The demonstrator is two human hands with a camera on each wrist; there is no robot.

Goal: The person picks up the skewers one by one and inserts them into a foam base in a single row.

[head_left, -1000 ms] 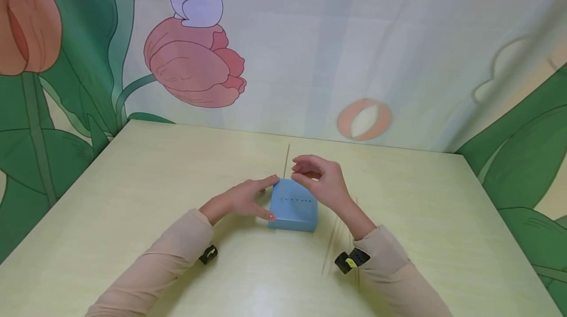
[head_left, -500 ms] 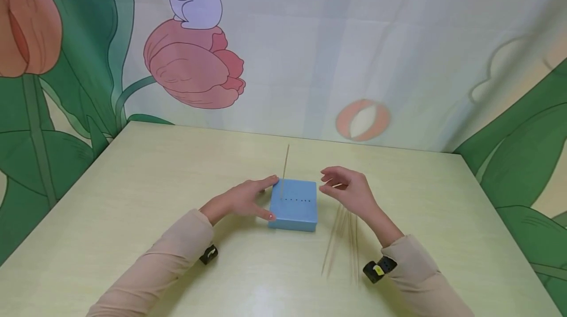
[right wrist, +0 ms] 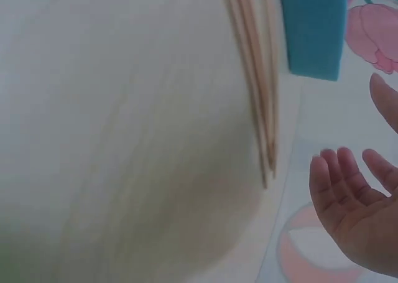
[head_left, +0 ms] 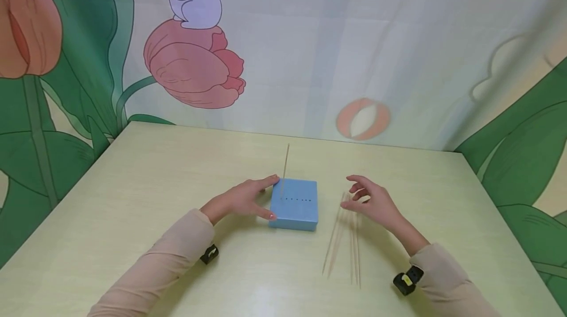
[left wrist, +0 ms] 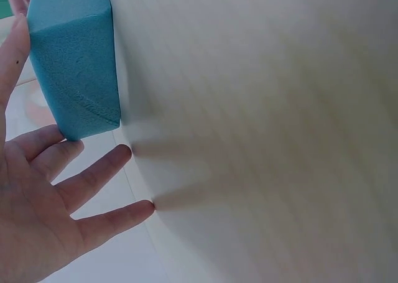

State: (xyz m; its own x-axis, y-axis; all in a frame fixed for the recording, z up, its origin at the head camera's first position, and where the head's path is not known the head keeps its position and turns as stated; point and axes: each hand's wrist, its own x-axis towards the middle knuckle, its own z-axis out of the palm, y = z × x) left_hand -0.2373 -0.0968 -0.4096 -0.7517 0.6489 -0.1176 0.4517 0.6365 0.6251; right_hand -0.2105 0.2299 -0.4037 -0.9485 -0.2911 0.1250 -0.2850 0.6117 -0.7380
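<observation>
In the head view, a blue block (head_left: 294,214) with a row of small holes lies on the table. One thin wooden stick (head_left: 285,167) stands upright in it near its left side. My left hand (head_left: 242,199) rests against the block's left side, thumb and index finger at its corners; the left wrist view shows the other fingers spread, with fingertips on the table. Just right of the block, several loose wooden sticks (head_left: 335,243) lie fanned out. Above their far ends hovers my right hand (head_left: 371,203), fingers loosely bent, nothing visible between thumb and fingers.
The pale wooden table (head_left: 186,159) extends around the block on all sides. Behind its far edge hangs a curtain (head_left: 283,61) printed with flowers and leaves. A dark band with a small device (head_left: 407,280) sits on the right wrist.
My right hand has moved from above the block, rightward and nearer, to over the loose sticks. The left hand, block and upright stick have stayed in place.
</observation>
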